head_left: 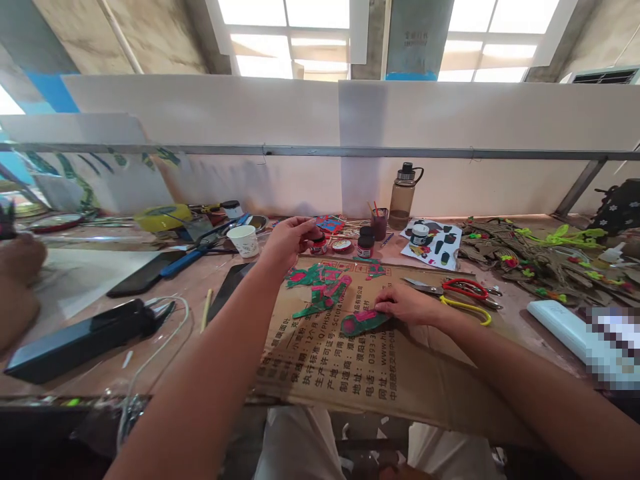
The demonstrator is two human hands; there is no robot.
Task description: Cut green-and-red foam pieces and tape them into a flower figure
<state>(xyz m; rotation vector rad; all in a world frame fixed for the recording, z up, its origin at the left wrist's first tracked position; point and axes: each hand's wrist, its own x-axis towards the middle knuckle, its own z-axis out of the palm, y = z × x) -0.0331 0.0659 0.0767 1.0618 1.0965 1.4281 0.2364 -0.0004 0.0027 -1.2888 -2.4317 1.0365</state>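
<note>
My left hand point(294, 241) reaches forward to a small paint jar point(319, 247) with a red label. Its fingers are pinched together just above the jar's mouth, and what they hold is too small to make out. My right hand point(407, 305) is closed on the end of a green painted cutout with pink patches point(364, 325), low over the printed cardboard sheet point(425, 373). Several similar green and pink cutouts point(320, 283) lie on the cardboard between my hands. A round lid point(342, 245) and a dark-capped paint jar point(366, 243) stand right of the red-labelled jar.
Scissors with red and yellow handles point(465, 289) lie right of my right hand. Behind are a paper cup point(243, 241), a water bottle point(402, 197) and a printed sheet point(440, 250). Brown twig-like pieces point(520, 257) cover the right. Another person's hand point(25, 257) is at far left.
</note>
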